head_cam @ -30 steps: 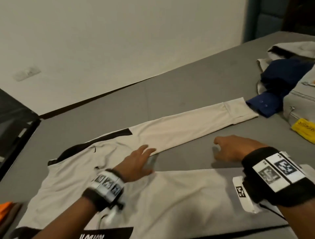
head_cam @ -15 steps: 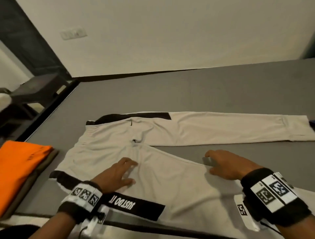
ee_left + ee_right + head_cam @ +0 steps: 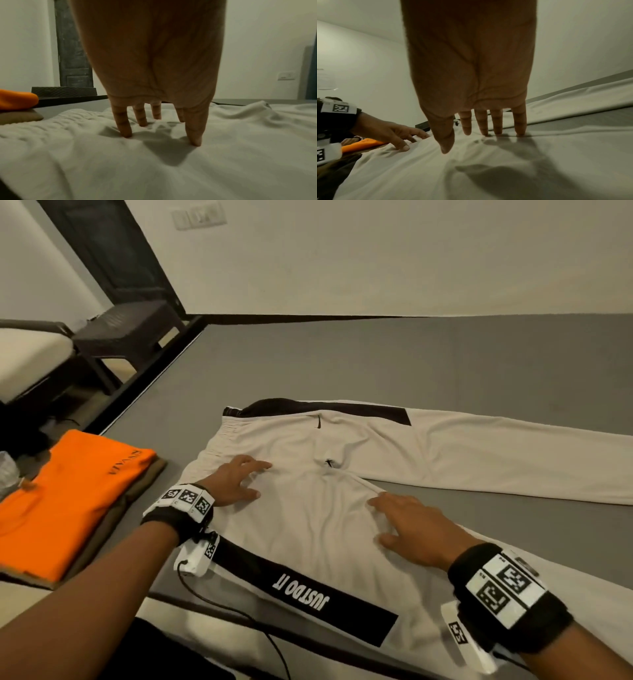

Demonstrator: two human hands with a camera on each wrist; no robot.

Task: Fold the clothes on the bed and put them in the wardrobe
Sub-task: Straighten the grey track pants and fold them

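Beige track pants [image 3: 308, 525] with black side panels lie spread flat on the grey bed [image 3: 376, 364], one leg running off to the right. My left hand [image 3: 236, 484] lies on the fabric below the waistband, fingers spread and fingertips [image 3: 126, 134] pressing into the cloth. Near the crotch seam my right hand [image 3: 407, 525] rests on the near leg with straight fingers [image 3: 498, 129]. Neither hand grips any cloth. A folded orange shirt [image 3: 65, 501] sits on a brown folded garment [image 3: 137, 491] to the left.
A dark stool [image 3: 126, 330] and a cushioned seat [image 3: 27, 357] stand beyond the bed's left edge, with a dark door [image 3: 116, 248] behind them. Bare grey sheet stretches beyond the pants to the white wall [image 3: 411, 254]. A wrist-camera cable [image 3: 233, 614] trails over the near bed edge.
The view has swung left, bringing the waistband and orange shirt into sight. Both hands have slid left along the pants, the right one from the bare sheet onto the fabric near the crotch.
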